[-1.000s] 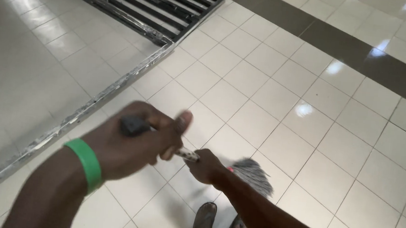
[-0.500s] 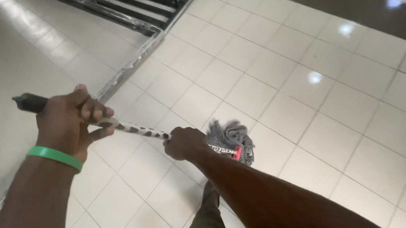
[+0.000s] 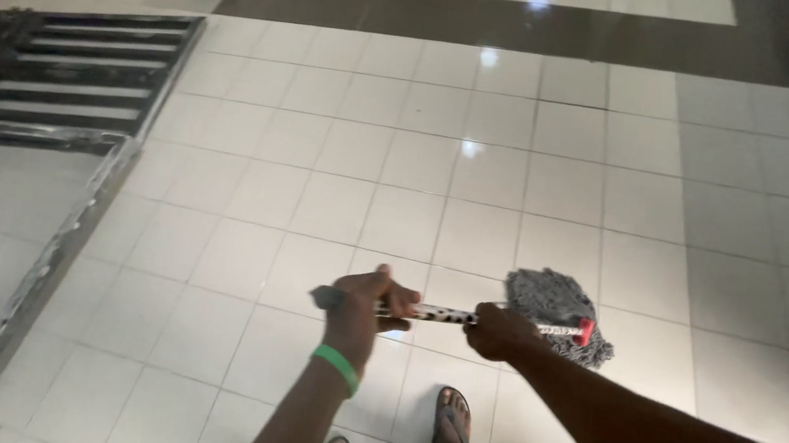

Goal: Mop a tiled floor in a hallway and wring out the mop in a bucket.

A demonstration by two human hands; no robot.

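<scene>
Left hand (image 3: 361, 308) grip wrapped tight round the top end of the mop handle (image 3: 443, 315), green band (image 3: 337, 368) on that wrist. Right hand (image 3: 495, 332) grip closed on the same handle lower down, nearer the head. Handle is spotted black on white and runs roughly level, left to right. Grey mop head (image 3: 557, 305) sits on the tiled floor (image 3: 400, 173) just right of the right hand. Sandalled feet (image 3: 451, 423) below. Dark metal grate (image 3: 59, 69) upper left, well apart.
</scene>
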